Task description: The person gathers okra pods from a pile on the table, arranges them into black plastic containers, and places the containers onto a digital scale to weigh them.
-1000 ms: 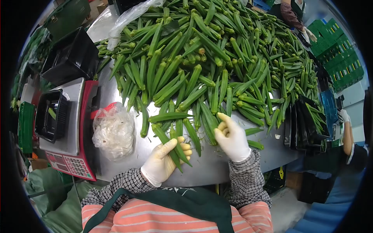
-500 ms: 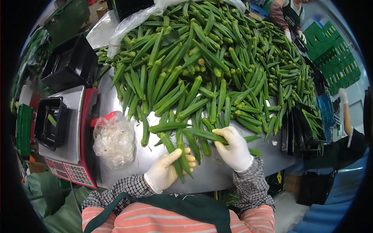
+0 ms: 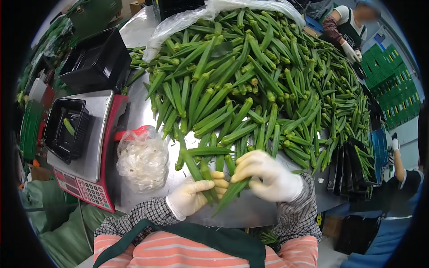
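Observation:
My left hand (image 3: 188, 199), in a white glove, is closed around a couple of green okra pods (image 3: 192, 167), which stick up past the thumb. My right hand (image 3: 270, 177), gloved too and slightly blurred, pinches another okra pod (image 3: 231, 195) whose tip points down toward the left fingers. Just beyond both hands, loose pods lie at the near edge of a large okra heap (image 3: 250, 85). One pod (image 3: 209, 151) lies crosswise just above the left hand.
At left, a red scale (image 3: 91, 190) bears a black tray (image 3: 80, 138) with an okra piece inside. Stacked black trays (image 3: 100, 62) stand behind it. A crumpled plastic bag (image 3: 142, 163) sits beside the scale. More trays (image 3: 342, 165) hold okra at right. A co-worker (image 3: 346, 31) stands at the far right.
My right hand has drawn back toward me, swinging its okra pod from level to slanting down near my left hand. The left hand keeps its pods. The view has shifted slightly.

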